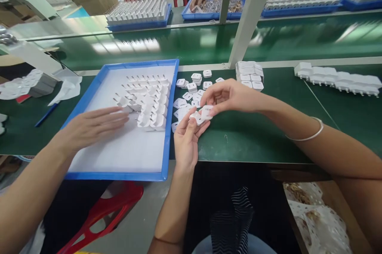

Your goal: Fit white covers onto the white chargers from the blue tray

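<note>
Both hands pinch small white plastic plug housings at the frame's centre.

The left hand [185, 136] rises palm-up from the lower middle, its grip closed on a small white plastic plug housing [196, 117] between thumb and fingers; the right hand [227, 96], reaching in from the right with a thin silver bangle [310, 134] on its wrist, has its grip clamped on a second white housing [206, 112], the two pieces touching. Just behind them a loose heap of white housings [191, 92] lies on the dark green worktop [253, 134]. Left of centre, another person's hand [92, 126] hovers flat over a blue-rimmed tray with a white liner [119, 154], beside rows of white pronged plugs [149, 102]. A stack of white housings [250, 74] sits upper right of centre.
</note>
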Demonstrator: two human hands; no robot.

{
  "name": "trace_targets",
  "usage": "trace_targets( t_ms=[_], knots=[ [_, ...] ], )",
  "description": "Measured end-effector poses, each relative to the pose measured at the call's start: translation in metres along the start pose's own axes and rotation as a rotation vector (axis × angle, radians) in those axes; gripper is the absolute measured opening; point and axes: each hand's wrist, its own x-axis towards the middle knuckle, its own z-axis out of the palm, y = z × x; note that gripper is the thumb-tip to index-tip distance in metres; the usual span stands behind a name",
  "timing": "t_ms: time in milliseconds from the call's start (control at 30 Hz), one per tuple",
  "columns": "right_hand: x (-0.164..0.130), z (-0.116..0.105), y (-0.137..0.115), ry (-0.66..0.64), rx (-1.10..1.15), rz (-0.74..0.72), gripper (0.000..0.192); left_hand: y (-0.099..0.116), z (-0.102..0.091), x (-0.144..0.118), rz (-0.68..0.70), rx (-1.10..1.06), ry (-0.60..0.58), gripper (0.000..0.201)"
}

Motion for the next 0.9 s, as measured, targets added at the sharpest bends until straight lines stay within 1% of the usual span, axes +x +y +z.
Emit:
trace_targets(
  t_ms=[67,133,200,267,300,333,400,467,500,533,567,600,633,700,733,767,800,833,867,900],
  knots=[
    [-0.002,0.008,-0.006,-0.087,-0.082,-0.029,0.016,-0.006,0.0,0.001,-0.051,-0.028,-0.077,0.027],
    [-0.003,0.015,-0.006,-0.09,-0.179,-0.058,0.018,-0.009,-0.001,0.002,-0.085,-0.056,-0.128,0.036],
    [-0.002,0.019,-0.003,-0.008,-0.277,-0.098,0.029,-0.012,-0.003,0.002,-0.093,-0.049,-0.147,0.042],
    [-0.001,0.016,0.003,0.1,-0.336,-0.122,0.041,-0.01,-0.005,0.002,-0.095,-0.022,-0.142,0.048],
    [0.0,0.013,0.007,0.133,-0.333,-0.121,0.043,-0.006,-0.006,0.003,-0.111,0.0,-0.128,0.049],
    [0.001,0.009,0.01,0.139,-0.315,-0.105,0.041,0.002,-0.009,0.005,-0.13,0.022,-0.105,0.047],
    [0.005,0.001,0.017,0.081,-0.305,-0.044,0.03,0.029,-0.02,0.013,-0.167,0.061,-0.044,0.035],
    [0.01,-0.004,0.024,0.01,-0.391,0.03,0.02,0.068,-0.039,0.029,-0.165,0.073,-0.001,0.02],
    [0.014,-0.005,0.028,-0.013,-0.458,0.068,0.019,0.09,-0.051,0.04,-0.164,0.08,0.022,0.019],
    [0.017,-0.005,0.031,-0.026,-0.521,0.103,0.019,0.111,-0.064,0.053,-0.168,0.091,0.048,0.027],
    [0.02,-0.004,0.033,-0.036,-0.566,0.135,0.022,0.131,-0.078,0.066,-0.214,0.125,0.076,0.038],
    [0.023,-0.002,0.035,-0.042,-0.592,0.166,0.024,0.147,-0.09,0.079,-0.305,0.195,0.092,0.048],
    [0.025,0.0,0.037,-0.05,-0.605,0.194,0.024,0.159,-0.101,0.091,-0.339,0.23,0.091,0.052],
    [0.029,0.002,0.039,-0.063,-0.606,0.235,0.024,0.172,-0.113,0.108,-0.426,0.25,0.122,0.057],
    [0.029,0.003,0.039,-0.062,-0.597,0.243,0.024,0.172,-0.114,0.111,-0.448,0.239,0.133,0.058],
    [0.028,0.002,0.039,-0.055,-0.587,0.244,0.023,0.169,-0.112,0.111,-0.438,0.209,0.145,0.057],
    [0.027,0.0,0.038,-0.046,-0.569,0.243,0.02,0.161,-0.107,0.107,-0.395,0.168,0.148,0.053],
    [0.024,-0.004,0.036,-0.038,-0.538,0.237,0.017,0.15,-0.099,0.1,-0.338,0.12,0.15,0.048],
    [0.021,-0.008,0.033,-0.024,-0.495,0.225,0.013,0.134,-0.09,0.09,-0.203,0.048,0.144,0.042],
    [0.017,-0.013,0.029,-0.007,-0.44,0.207,0.01,0.115,-0.079,0.078,-0.135,0.011,0.131,0.039]
  ],
)
